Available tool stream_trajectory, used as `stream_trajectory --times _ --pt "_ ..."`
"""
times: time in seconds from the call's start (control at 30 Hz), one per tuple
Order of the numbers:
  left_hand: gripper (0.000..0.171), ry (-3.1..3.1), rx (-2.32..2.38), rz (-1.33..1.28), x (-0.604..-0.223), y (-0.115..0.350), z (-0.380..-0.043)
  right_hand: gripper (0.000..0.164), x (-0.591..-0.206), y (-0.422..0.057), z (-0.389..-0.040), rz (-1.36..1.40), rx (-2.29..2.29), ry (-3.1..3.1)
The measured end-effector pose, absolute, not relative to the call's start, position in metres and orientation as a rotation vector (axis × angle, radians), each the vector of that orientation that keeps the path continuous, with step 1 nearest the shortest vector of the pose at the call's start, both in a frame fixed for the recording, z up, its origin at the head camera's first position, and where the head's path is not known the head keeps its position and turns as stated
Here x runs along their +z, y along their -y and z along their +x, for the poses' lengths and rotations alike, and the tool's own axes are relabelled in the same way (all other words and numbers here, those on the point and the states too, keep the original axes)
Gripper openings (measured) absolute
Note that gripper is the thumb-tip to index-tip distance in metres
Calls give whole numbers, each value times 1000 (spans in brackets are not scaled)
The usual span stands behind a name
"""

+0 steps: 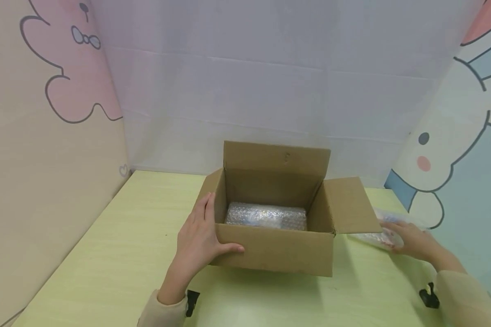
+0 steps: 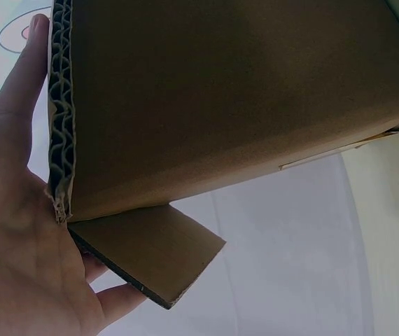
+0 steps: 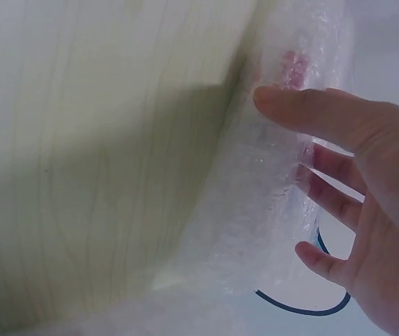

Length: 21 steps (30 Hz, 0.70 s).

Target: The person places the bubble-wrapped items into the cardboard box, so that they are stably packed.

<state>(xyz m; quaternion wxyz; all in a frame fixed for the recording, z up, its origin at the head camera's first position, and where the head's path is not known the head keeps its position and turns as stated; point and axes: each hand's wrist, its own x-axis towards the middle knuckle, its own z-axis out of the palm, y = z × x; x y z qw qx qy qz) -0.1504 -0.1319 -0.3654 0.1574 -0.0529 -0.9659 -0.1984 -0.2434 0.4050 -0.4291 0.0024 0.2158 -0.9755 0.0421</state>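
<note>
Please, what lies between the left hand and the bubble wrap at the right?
In the head view, the open cardboard box, with a wrapped package inside, lies between the left hand and that bubble wrap.

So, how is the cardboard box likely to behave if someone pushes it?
The cardboard box should be fairly stiff, as its edge shows corrugated layers. Its right flap may swing, since it stands open. The bubble-wrapped package inside could slide, as no strapping shows.

No legible text, blurred red patch [image 3: 295, 68] on bubble-wrapped package [image 3: 245, 203] unreadable
</note>
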Motion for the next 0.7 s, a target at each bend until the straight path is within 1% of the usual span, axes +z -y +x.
stream_trajectory --times 0.1,0.33,0.5,0.7 --pt "143 2764 -563 -151 -365 132 -151 72 -429 -404 -243 670 141 3063" --pt "143 2773 -560 -157 -365 132 -150 68 -434 -405 -240 746 326 3000" --pt "143 2781 -566 -150 -365 132 -150 67 -434 -405 -239 747 319 2998" --pt "143 2777 -564 -156 -364 132 -150 64 -424 -404 -234 744 289 2976"
